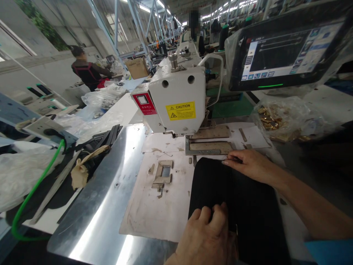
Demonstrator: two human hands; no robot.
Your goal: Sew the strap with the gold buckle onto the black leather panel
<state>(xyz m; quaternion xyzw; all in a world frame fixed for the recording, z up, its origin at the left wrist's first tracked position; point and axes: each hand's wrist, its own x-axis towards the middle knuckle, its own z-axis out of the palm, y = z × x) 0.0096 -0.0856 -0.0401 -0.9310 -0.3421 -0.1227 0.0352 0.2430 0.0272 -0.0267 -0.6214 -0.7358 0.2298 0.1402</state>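
The right hand (249, 163) is pinching the black fabric panel (256, 206) by its edge, perhaps steadying it. The left hand (204, 233) is curling over it (grip unclear).

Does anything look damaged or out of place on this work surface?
The white, paper-like sheet on the shiny metal plate looks worn: smudged, with ragged brownish scraps near the beige frame around a square opening.
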